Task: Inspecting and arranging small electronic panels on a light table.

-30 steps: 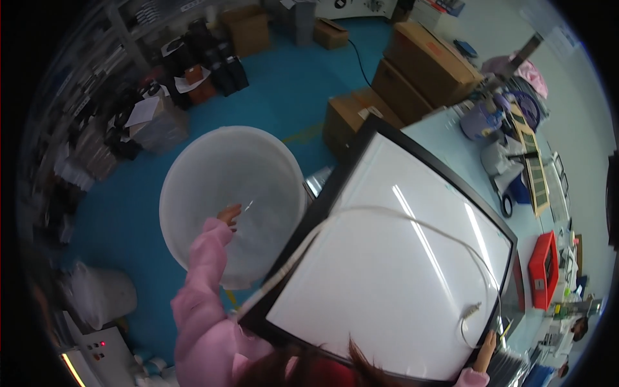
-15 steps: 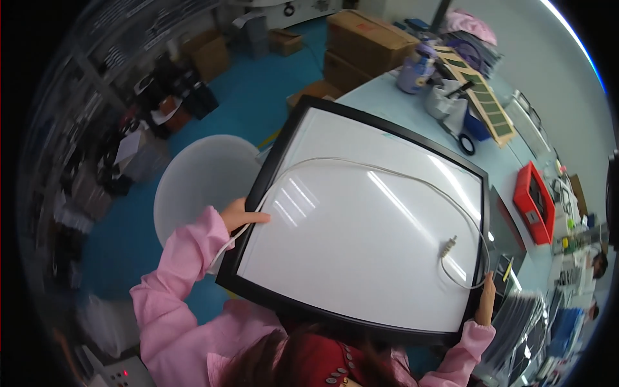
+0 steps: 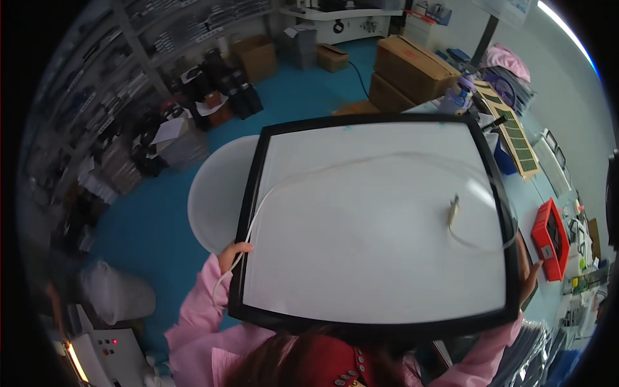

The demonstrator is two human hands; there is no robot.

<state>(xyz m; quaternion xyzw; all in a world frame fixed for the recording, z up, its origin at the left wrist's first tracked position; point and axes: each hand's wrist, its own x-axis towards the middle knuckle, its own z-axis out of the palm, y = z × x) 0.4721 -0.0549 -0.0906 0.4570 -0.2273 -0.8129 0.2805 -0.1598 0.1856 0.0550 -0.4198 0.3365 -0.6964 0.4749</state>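
A large white flat panel (image 3: 367,264) in a black frame lies between my hands, in front of my body. My left hand (image 3: 233,255) grips its left edge, thumb over the frame onto the white face, closed around a thin white cable too. The cable (image 3: 265,201) runs up from that hand, arcs across the panel and loops past its right edge. At its end a small plug (image 3: 453,211) lies over the white face. My right hand (image 3: 530,282) holds the right edge from outside; its fingers are partly hidden by the frame.
A white round bin (image 3: 216,193) stands just left of the panel. On the right, a workbench (image 3: 540,188) carries a red tray (image 3: 551,240) and a strip of green pieces (image 3: 509,129). Cardboard boxes (image 3: 412,71) stand at the back; shelves (image 3: 161,32) line the far left.
The panel has swung from a slant to nearly level, and its right side has moved farther right. Both hands have kept their hold. The cable has shifted with it, and the room appears moved rightward.
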